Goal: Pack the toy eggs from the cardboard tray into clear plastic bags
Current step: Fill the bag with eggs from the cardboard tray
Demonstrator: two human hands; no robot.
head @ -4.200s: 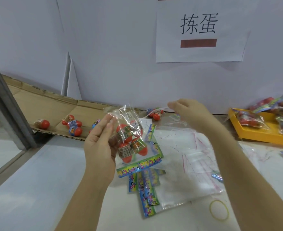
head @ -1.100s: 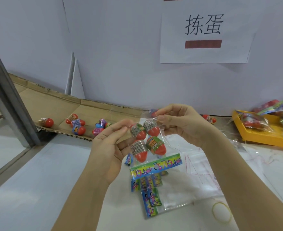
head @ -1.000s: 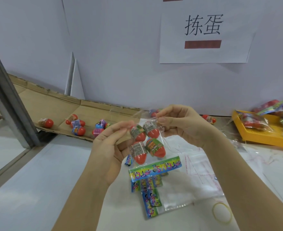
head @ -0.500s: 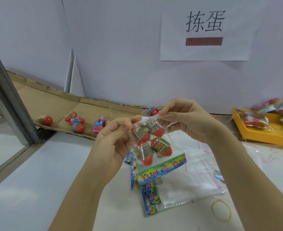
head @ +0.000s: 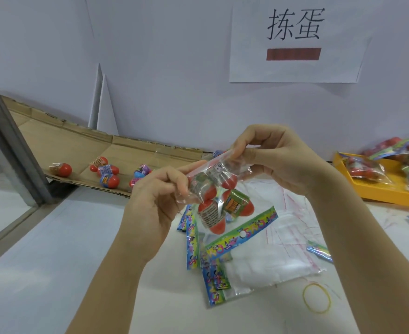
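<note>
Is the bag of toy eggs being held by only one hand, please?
No, both the left hand and the right hand pinch the top edge of the clear bag.

Four red eggs (head: 238,205) in clear bag (head: 232,221)

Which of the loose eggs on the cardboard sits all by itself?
The red egg at the far left of the cardboard tray. The other loose eggs lie bunched together further to the right.
</note>
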